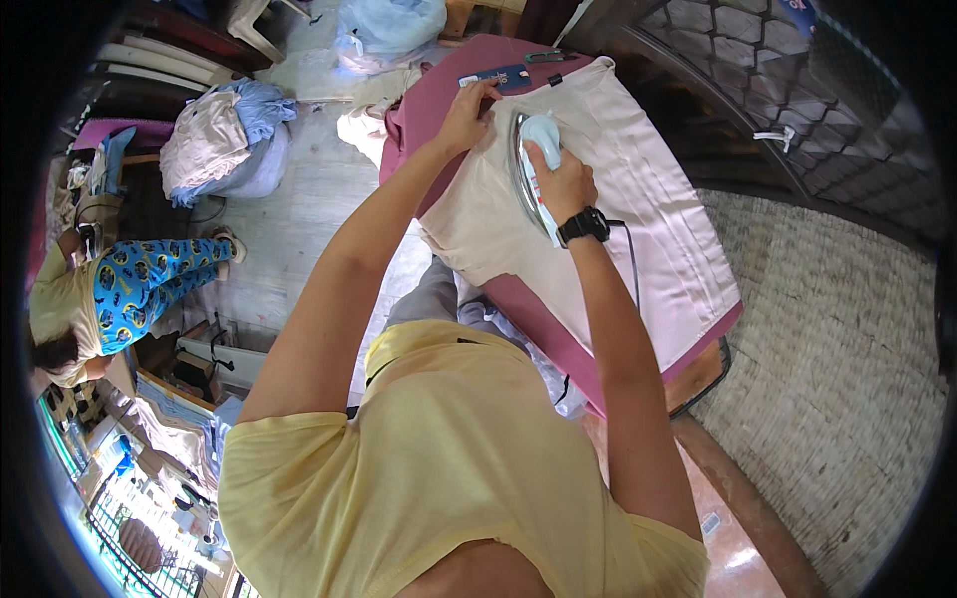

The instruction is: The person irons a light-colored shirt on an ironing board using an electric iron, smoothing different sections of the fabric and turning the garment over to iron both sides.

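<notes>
A cream garment (638,199) is spread over a padded ironing board with a maroon cover (439,85). My right hand (566,184) is closed round the handle of a pale blue iron (539,135), whose soleplate rests on the garment. Its cord runs down past my wrist, which wears a black watch. My left hand (469,118) lies at the garment's far left edge, fingers stretched toward a dark blue hang tag (503,77) and touching its near edge. A small black label (555,80) shows at the garment's far edge.
Beyond the tag lies a small green-handled tool (545,58). Bundles of clothes (219,145) and a plastic bag (384,30) stand on the floor at the far left. Another person in blue patterned trousers (150,284) is at the left. A dark metal grille door (797,110) borders the right.
</notes>
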Demonstrator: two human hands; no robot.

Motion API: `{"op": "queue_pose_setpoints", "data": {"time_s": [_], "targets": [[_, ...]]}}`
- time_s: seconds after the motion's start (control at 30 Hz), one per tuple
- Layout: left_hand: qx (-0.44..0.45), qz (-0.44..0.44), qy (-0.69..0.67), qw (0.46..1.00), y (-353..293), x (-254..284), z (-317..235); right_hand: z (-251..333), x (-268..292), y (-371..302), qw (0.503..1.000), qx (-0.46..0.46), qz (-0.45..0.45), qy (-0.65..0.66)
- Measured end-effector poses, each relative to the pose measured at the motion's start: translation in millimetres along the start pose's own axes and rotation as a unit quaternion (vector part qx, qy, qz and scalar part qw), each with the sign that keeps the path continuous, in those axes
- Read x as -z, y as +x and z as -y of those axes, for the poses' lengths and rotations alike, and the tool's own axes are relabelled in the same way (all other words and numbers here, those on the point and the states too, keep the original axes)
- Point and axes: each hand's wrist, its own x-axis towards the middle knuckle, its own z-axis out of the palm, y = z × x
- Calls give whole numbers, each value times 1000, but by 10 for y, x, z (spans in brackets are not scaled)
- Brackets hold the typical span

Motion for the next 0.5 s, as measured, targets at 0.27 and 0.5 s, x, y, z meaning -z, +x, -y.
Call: {"op": "queue_pose_setpoints", "data": {"time_s": [0.27, 0.5], "targets": [[98, -32, 107, 989, -22, 45, 132, 37, 11, 19, 999, 35, 9, -23], [193, -3, 93, 977, 150, 68, -62, 3, -11, 32, 996, 72, 15, -58]]}}
